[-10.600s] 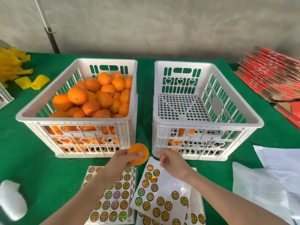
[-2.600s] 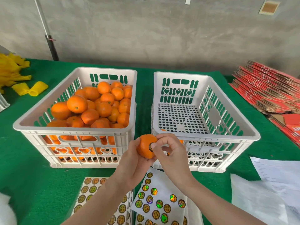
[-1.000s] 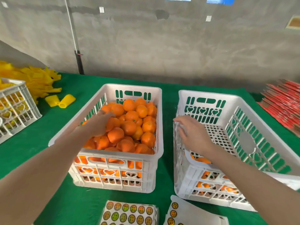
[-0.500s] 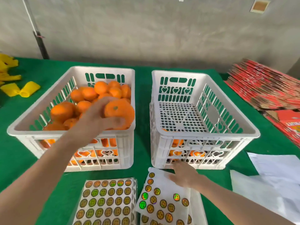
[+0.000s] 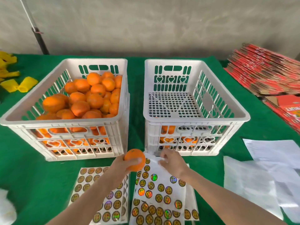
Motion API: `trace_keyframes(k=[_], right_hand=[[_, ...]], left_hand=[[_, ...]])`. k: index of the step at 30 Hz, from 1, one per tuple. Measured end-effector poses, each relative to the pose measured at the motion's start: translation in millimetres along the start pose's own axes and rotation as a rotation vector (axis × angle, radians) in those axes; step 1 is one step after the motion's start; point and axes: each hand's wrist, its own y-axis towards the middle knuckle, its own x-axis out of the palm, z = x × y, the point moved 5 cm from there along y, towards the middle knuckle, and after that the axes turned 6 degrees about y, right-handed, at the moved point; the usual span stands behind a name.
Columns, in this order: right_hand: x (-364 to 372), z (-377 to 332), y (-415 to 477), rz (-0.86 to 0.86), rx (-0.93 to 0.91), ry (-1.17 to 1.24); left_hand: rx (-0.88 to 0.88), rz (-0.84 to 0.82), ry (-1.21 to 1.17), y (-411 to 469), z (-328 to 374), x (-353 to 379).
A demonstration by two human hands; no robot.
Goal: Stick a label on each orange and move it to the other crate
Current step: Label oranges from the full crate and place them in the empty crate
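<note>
**A:** Fingers (image 5: 138,159) of the left hand (image 5: 119,168) are wrapped round a round, bright-skinned orange (image 5: 133,155). They hold it just above the green felt worktop (image 5: 24,168), in front of the gap between the two crates. The right hand (image 5: 174,164) has its fingers (image 5: 161,162) bent down onto the top edge of a white backing sheet of round gold and holographic labels (image 5: 160,172). Whether they have a label pinched, I can't tell.

**B:** So the step is peeling one off?

**A:** I'd judge so. It's best lifted by its rim with a nail, so the sticky face stays clean. That sheet looks loose and curled, and it may come up with the label, so the spare fingers should pin it down. Then turn the orange so a smooth cheek faces up, away from the stem dimple. Press the label on from the middle outward so the edges seat.

**B:** And the crates?

**A:** The white slotted plastic crate on the left (image 5: 65,121) is heaped with oranges (image 5: 81,108) almost to its rim. Its twin on the right (image 5: 194,120) shows bare perforated floor towards the back. A few oranges (image 5: 168,129) show through the slots of its near wall, lying at the front.

**B:** Much left to do, then.

**A:** Nearly all of it, by the look. A second, fuller sheet of labels (image 5: 87,181) lies just beside the first, partly under the left forearm.
</note>
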Motion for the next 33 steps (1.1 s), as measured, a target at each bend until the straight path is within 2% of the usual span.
trace_keyframes(k=[3, 7, 9, 11, 12, 14, 16, 25, 29, 33], right_hand=[[-11.1, -2.0, -2.3, -0.004, 0.013, 0.292], [-20.2, -7.4, -4.1, 0.015, -0.010, 0.412], [-27.0, -12.8, -12.4, 0.143, -0.127, 0.210], [-31.3, -24.3, -26.6, 0.337, -0.382, -0.054], [-27.6, -29.0, -34.2, 0.351, -0.486, -0.076], [-14.9, -36.2, -44.2, 0.246, -0.596, -0.036], [-4.4, -38.7, -46.2, 0.154, -0.591, -0.001], [1.0, -49.1, -47.6, 0.145, -0.599, 0.084], [-4.0, -43.5, -46.0, 0.153, -0.490, 0.183], [-11.7, -33.7, -42.1, 0.180, -0.347, 0.200]], left_hand=[[-0.001, -0.099, 0.024, -1.8, -4.4, -2.2], [-0.032, -0.174, 0.119, -5.0, -8.9, 5.6], [-0.037, -0.168, 0.076, -4.5, -9.3, 11.2], [-0.038, -0.168, 0.001, -4.8, -8.2, 14.6], [-0.034, -0.172, -0.033, -4.6, -8.5, 14.8], [-0.026, -0.172, -0.066, -3.6, -9.4, 13.6], [-0.016, -0.165, -0.067, -2.4, -10.4, 13.0], [-0.028, -0.176, -0.163, 3.2, -18.3, 10.8], [-0.022, -0.224, -0.063, 1.0, -17.6, 11.6], [-0.003, -0.130, 0.160, -6.4, -12.3, 7.9]])
